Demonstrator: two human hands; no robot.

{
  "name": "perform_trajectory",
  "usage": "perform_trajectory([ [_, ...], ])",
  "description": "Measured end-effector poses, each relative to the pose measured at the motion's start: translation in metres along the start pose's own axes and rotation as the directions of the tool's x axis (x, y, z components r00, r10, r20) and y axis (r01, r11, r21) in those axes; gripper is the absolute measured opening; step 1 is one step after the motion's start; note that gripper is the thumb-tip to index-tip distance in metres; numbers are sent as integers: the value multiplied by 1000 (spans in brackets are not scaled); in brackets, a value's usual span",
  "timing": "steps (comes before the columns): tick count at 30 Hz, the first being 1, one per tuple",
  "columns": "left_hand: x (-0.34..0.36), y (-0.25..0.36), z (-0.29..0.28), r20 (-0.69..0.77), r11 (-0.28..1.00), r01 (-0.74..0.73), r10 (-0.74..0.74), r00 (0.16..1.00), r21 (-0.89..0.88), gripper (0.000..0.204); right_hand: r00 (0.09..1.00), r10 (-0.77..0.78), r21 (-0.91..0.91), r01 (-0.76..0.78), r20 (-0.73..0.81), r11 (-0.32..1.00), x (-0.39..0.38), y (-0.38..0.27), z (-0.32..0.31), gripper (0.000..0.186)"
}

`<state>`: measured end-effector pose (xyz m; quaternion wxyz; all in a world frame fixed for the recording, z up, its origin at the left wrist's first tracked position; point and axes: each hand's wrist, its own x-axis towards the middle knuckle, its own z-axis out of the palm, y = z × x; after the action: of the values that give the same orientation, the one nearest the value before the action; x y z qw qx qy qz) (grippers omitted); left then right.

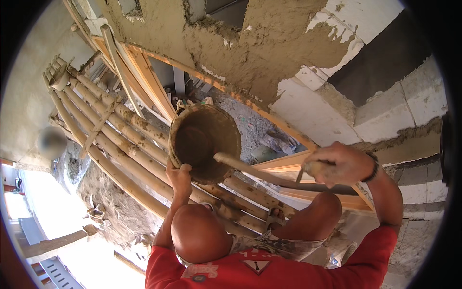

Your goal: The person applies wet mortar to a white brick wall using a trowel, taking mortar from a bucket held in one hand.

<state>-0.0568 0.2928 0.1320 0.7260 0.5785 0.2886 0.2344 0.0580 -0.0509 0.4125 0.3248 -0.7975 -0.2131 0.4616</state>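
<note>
My left hand point(179, 177) grips the near rim of a round, mud-coated bucket point(204, 139) that is tipped so its inside faces me. My right hand point(337, 164) is closed on the mud-caked handle of a plastering tool point(269, 177). The tool's long narrow wooden part runs left from under that hand. Its rounded end reaches the bucket's lower edge. My bare knees point(199, 233) are bent beneath both hands, above the red shirt point(269, 272).
A wall of white blocks point(313, 113) partly covered with wet brown plaster point(269, 43) fills the upper right. A platform of round wooden poles point(120, 144) and planks point(149, 79) lies under me. Rubble-strewn ground point(115, 207) is far below on the left.
</note>
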Motion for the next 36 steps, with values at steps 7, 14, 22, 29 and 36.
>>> perform_trajectory([
  [7, -12, -4, -12, 18, 998, 49, -50, 999, 50, 51, 698, -184, -263, -7, -692, 965, -40, 10, -42, 36],
  [14, -12, 4, 0, 27, 997, 53, -51, 998, -61, 49, 967, -6, -132, -28, -254, 991, 29, 67, 5, 32],
  [22, -9, 3, 1, 18, 996, -88, 88, 996, 2, 46, 991, 120, 509, -134, 60, 850, 165, 54, 101, 41],
  [29, 1, 22, 3, 40, 992, -117, 116, 993, 37, 55, 954, -160, 46, 177, -254, 983, 236, 32, 115, 47],
  [36, 16, 39, -3, 164, 965, -233, 212, 963, 120, 48, 853, -522, -918, 190, -21, 348, 232, 51, 115, 42],
])
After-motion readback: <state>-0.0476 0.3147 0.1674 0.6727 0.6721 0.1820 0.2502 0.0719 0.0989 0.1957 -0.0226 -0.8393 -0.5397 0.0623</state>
